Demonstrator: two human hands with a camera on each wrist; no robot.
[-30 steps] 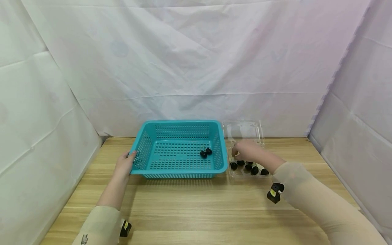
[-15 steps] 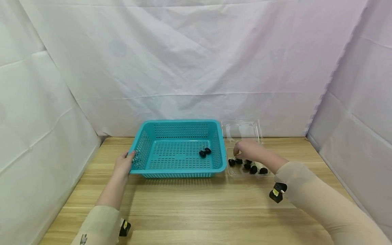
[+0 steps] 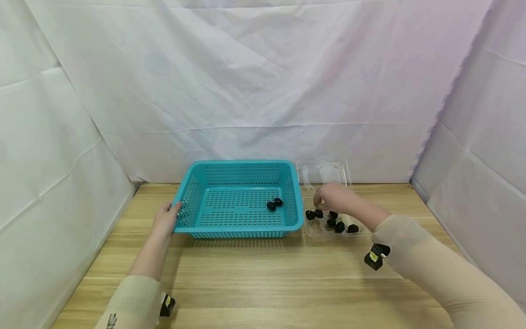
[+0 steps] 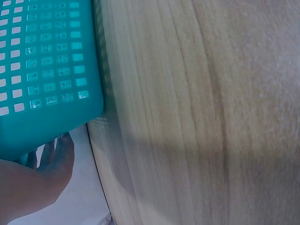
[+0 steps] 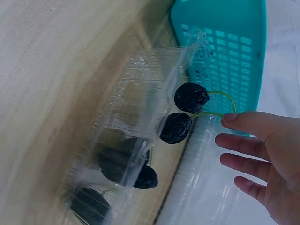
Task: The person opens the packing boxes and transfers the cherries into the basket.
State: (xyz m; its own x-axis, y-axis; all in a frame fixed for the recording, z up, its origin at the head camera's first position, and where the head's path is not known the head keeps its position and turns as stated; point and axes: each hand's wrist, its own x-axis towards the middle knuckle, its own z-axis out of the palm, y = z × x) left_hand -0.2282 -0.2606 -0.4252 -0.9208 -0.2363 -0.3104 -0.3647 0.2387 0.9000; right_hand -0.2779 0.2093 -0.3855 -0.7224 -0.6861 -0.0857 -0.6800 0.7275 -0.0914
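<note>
In the head view my left hand point(image 3: 165, 220) grips the left rim of a turquoise plastic basket point(image 3: 238, 232), thumb over the edge; the left wrist view has its fingers against the basket wall point(image 4: 51, 117). My right hand point(image 3: 334, 199) is over a clear plastic clamshell box point(image 3: 314, 230) to the basket's right. As the right wrist view has it, the right thumb and fingertips pinch the green stems point(image 5: 225, 93) of two dark cherries point(image 5: 191, 97), which hang just above the box. Several more dark cherries point(image 3: 339, 227) lie in the box. Two cherries point(image 3: 271, 206) sit inside the basket.
The box's transparent lid point(image 3: 322, 172) stands open behind it, near the white cloth backdrop point(image 3: 246, 82). White cloth also hangs at both sides of the wooden table point(image 3: 255, 278). A small black camera point(image 3: 375, 257) is strapped at each wrist.
My right hand has lifted slightly, raising the two cherries by their stems from the others in the box. The left hand and the basket have stayed in place.
</note>
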